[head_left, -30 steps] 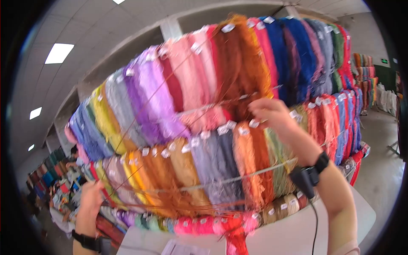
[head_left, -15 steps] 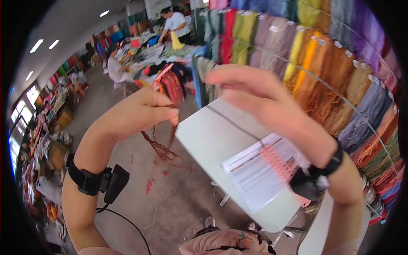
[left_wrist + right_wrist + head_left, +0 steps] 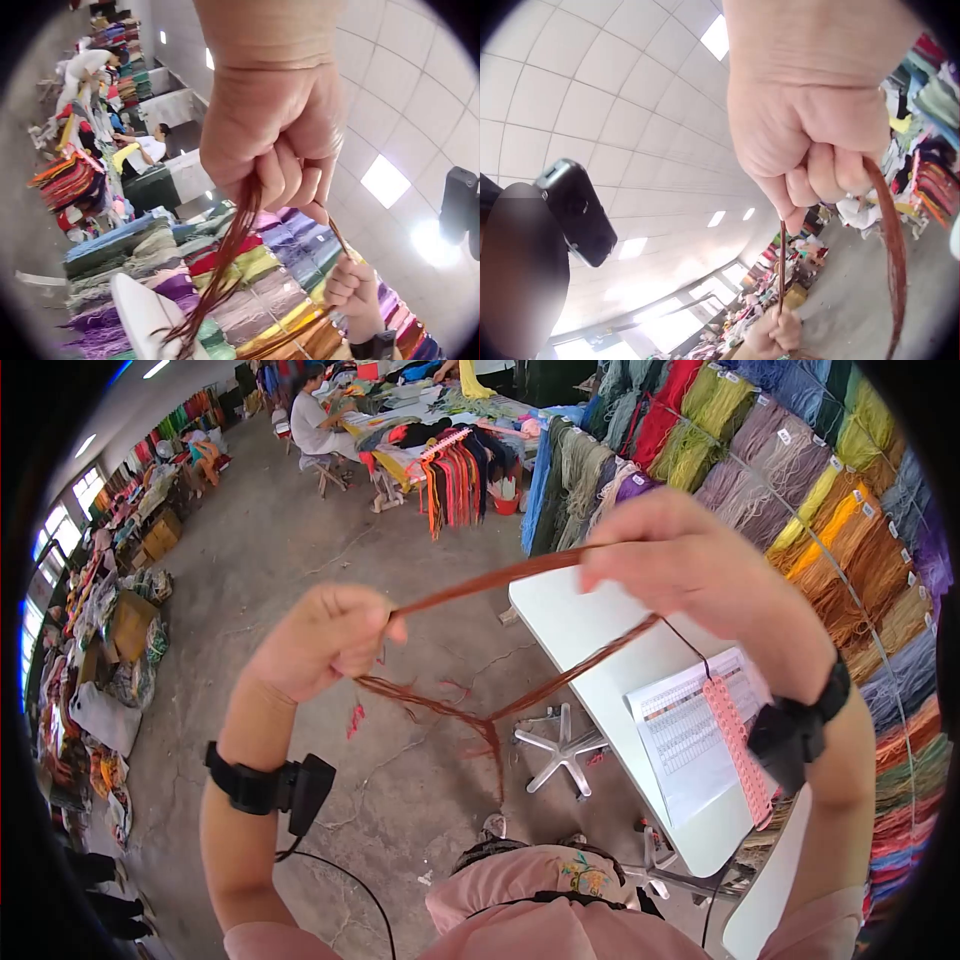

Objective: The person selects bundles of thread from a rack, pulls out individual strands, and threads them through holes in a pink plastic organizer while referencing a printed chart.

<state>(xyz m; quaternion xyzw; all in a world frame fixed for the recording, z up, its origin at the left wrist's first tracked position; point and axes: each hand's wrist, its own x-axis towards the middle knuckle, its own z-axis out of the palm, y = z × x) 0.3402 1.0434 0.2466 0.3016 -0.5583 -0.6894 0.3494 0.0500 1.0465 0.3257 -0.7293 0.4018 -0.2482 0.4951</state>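
A bundle of reddish-brown thread [image 3: 490,578] stretches between the two hands in front of the body. My left hand [image 3: 325,640] grips one end, fingers curled round it; in the left wrist view loose strands [image 3: 225,262] hang from the fist. The right hand [image 3: 690,565], a little higher and blurred in the head view, holds the other end. Its curled fingers show in the right wrist view, with brown thread [image 3: 891,247] trailing from them. Below the taut span, a second length sags from both hands to a point, where a short tail [image 3: 492,755] hangs over the floor.
A white table [image 3: 560,605] at the right carries a printed sheet [image 3: 665,760] and a pink strip with holes [image 3: 735,745]. Racks of coloured thread hanks [image 3: 760,460] stand beyond it. A wheeled chair base [image 3: 562,752] is under the table. A seated person [image 3: 318,420] works at a heaped table behind.
The view has swung from the thread racks down and left toward the table and floor. Since half a second ago the hands have moved apart, drawing the brown thread out between them.
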